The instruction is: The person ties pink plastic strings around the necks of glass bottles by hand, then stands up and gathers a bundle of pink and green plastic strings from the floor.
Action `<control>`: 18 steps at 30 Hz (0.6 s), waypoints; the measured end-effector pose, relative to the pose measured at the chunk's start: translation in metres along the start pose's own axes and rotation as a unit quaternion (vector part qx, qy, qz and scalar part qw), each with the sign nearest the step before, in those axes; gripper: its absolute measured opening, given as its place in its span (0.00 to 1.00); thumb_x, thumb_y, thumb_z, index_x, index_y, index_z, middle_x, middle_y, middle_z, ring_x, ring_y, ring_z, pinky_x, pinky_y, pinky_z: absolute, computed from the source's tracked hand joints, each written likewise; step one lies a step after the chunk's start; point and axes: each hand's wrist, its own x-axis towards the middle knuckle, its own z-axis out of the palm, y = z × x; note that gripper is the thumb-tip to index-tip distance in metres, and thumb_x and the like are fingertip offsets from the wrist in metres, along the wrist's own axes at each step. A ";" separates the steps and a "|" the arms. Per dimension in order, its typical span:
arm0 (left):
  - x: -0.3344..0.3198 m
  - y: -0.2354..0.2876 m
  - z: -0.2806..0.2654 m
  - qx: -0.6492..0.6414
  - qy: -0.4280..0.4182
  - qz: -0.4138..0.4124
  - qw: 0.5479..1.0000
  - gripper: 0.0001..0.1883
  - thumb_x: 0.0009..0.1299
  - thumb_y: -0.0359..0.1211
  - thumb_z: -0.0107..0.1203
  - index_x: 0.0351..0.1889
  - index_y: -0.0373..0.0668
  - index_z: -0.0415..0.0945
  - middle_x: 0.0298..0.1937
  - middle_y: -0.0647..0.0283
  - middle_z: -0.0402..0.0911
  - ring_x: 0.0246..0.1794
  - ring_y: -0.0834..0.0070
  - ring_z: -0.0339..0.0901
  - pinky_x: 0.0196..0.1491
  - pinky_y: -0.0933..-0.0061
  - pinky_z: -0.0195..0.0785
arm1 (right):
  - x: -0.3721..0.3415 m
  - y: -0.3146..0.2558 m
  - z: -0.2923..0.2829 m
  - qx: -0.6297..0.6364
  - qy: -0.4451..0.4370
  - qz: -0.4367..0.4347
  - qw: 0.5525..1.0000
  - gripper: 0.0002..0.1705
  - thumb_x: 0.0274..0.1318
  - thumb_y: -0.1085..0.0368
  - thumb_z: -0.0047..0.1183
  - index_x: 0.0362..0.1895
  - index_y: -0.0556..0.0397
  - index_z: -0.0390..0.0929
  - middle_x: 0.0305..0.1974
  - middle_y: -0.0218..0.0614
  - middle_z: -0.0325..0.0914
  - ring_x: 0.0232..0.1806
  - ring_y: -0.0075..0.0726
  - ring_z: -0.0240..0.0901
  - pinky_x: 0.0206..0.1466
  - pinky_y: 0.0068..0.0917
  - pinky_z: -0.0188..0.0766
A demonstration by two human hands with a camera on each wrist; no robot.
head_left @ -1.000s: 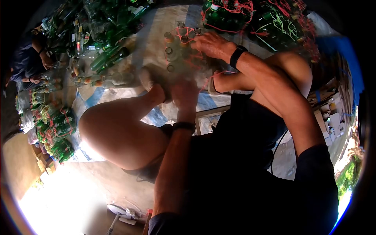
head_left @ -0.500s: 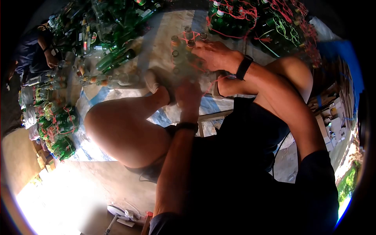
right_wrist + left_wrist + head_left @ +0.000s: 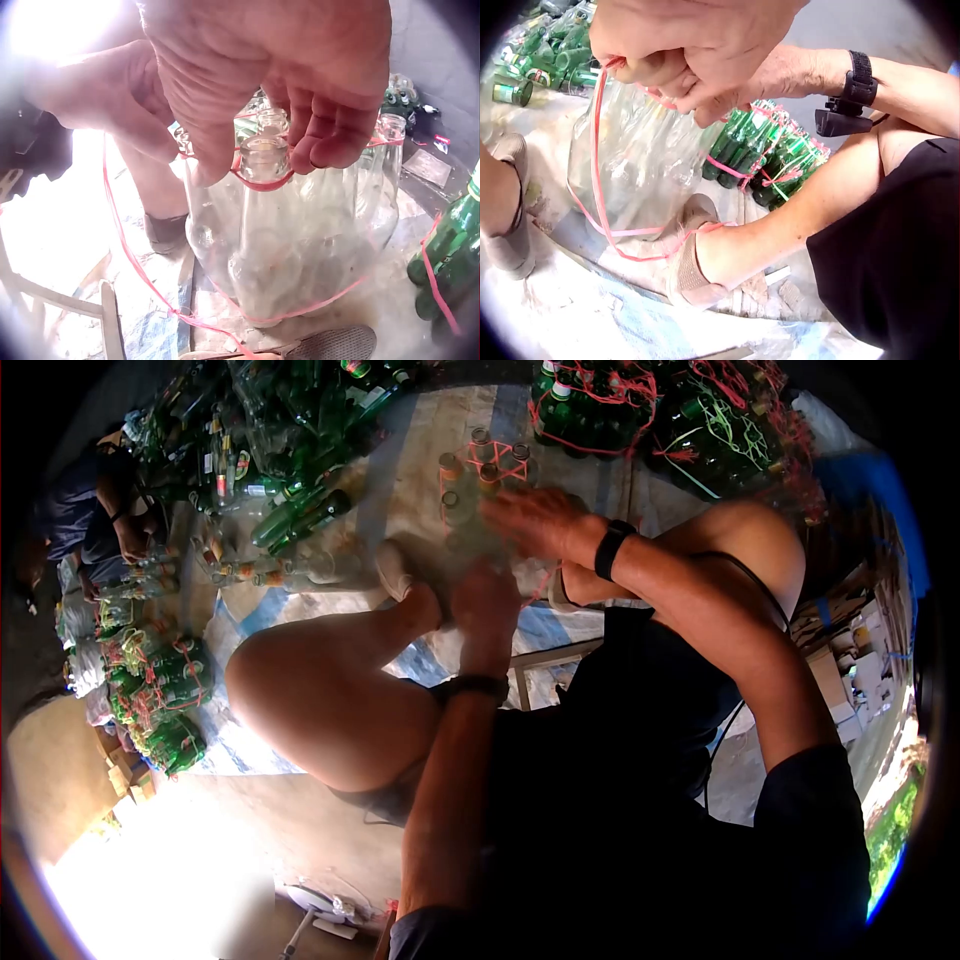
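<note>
Clear glass bottles (image 3: 262, 255) stand upright in a cluster, with pink string (image 3: 279, 184) around their necks and another loop low around their bodies. My right hand (image 3: 277, 67) is over the near bottle's neck, thumb on one side and bent fingers on the other, at the string. In the head view, that hand (image 3: 540, 522) is above the cluster's right side. My left hand (image 3: 697, 45) grips pink string beside the bottle tops, and a long strand hangs from it. The head view shows the left hand (image 3: 487, 600) blurred at the cluster's near side.
Tied green bottles (image 3: 590, 415) stand beyond on the right. Loose green bottles (image 3: 300, 515) lie in a heap at the left. Another person (image 3: 85, 510) sits at the far left. My feet and legs flank the clear bottles on a striped sheet (image 3: 440, 420).
My right hand has shifted slightly toward me and left over the bottle tops, its fingers now blurred. My left hand stays low beside the bottles. The person at the left has moved an arm.
</note>
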 end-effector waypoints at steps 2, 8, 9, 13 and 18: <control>0.002 0.002 -0.002 0.037 -0.019 0.009 0.999 0.17 0.68 0.42 0.54 0.37 0.36 0.80 0.31 0.40 0.81 0.35 0.43 0.81 0.38 0.50 0.75 | -0.003 -0.002 -0.001 0.005 0.016 0.010 1.000 0.40 0.39 0.60 0.69 0.61 0.41 0.67 0.52 0.35 0.72 0.55 0.48 0.74 0.52 0.45 0.73; 0.012 0.015 -0.023 0.096 -0.117 0.025 0.988 0.16 0.66 0.40 0.53 0.39 0.35 0.76 0.34 0.40 0.82 0.39 0.42 0.80 0.42 0.47 0.75 | 0.005 -0.004 -0.014 0.010 -0.070 0.013 0.997 0.38 0.43 0.64 0.65 0.62 0.41 0.67 0.54 0.36 0.73 0.55 0.47 0.74 0.53 0.46 0.71; 0.013 0.020 -0.029 0.098 -0.119 0.028 0.988 0.16 0.66 0.40 0.53 0.39 0.35 0.76 0.34 0.40 0.82 0.39 0.42 0.80 0.42 0.47 0.75 | 0.002 -0.003 -0.012 0.012 -0.068 0.017 0.997 0.38 0.43 0.64 0.65 0.62 0.41 0.67 0.54 0.36 0.73 0.55 0.47 0.74 0.53 0.46 0.71; 0.024 0.008 -0.032 0.147 -0.128 0.160 0.968 0.11 0.65 0.37 0.53 0.40 0.40 0.76 0.34 0.47 0.81 0.40 0.47 0.80 0.42 0.49 0.74 | -0.004 0.002 0.002 0.019 0.009 -0.032 0.999 0.29 0.47 0.63 0.58 0.57 0.45 0.69 0.57 0.41 0.72 0.57 0.51 0.73 0.55 0.47 0.70; 0.056 0.003 -0.040 0.256 -0.149 0.380 0.876 0.07 0.65 0.34 0.54 0.40 0.46 0.76 0.33 0.57 0.76 0.39 0.56 0.77 0.42 0.53 0.72 | -0.009 0.007 0.016 0.026 0.088 -0.047 0.995 0.31 0.46 0.61 0.58 0.58 0.43 0.69 0.57 0.38 0.72 0.57 0.49 0.72 0.58 0.45 0.67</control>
